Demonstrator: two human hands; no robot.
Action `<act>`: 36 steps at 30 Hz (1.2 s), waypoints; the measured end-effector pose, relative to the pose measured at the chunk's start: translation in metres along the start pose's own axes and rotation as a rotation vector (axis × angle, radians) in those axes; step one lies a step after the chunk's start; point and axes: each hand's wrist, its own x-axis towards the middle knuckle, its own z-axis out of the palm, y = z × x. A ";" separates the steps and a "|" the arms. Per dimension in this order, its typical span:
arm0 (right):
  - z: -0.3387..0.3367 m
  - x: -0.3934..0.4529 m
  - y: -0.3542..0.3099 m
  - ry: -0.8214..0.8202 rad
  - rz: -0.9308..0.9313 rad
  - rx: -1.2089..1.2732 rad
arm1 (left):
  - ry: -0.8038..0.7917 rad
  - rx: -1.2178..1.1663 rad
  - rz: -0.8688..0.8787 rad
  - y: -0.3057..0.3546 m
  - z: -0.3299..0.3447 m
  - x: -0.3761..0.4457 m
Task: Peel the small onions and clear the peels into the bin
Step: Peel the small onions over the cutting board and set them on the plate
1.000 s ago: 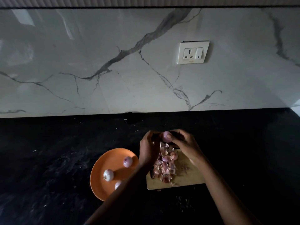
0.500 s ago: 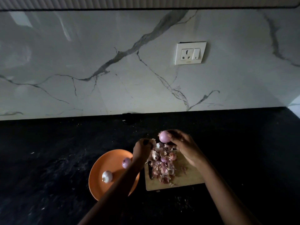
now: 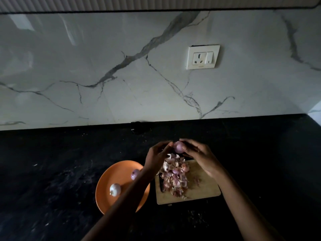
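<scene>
A small pink onion (image 3: 178,146) is held above the far end of a wooden chopping board (image 3: 205,190). My right hand (image 3: 198,153) grips it with thumb and fingers. My left hand (image 3: 157,155) reaches in from the left, its fingertips at the onion's side. A heap of pink and pale peels (image 3: 175,176) lies on the board below. Left of the board, an orange plate (image 3: 112,174) holds two visible peeled onions, one pale (image 3: 115,189), one purple (image 3: 135,174), partly behind my left forearm.
A dark knife handle (image 3: 161,184) lies along the board's left edge, mostly under the peels. The black counter (image 3: 60,171) runs back to a marble wall with a white socket (image 3: 203,56). Small peel crumbs (image 3: 196,216) dot the counter in front of the board. No bin is in view.
My left hand dropped away from the onion toward the plate, then rose back to the onion's left side. My right hand kept holding the onion, almost in place.
</scene>
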 end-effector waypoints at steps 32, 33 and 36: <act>0.015 0.004 0.001 0.063 0.028 0.136 | 0.107 -0.217 0.017 0.001 0.007 0.002; 0.015 0.005 0.001 0.064 0.032 0.137 | 0.114 -0.223 0.013 0.001 0.008 0.002; 0.017 0.004 0.003 0.075 0.043 0.135 | 0.136 -0.194 0.015 -0.001 0.011 0.002</act>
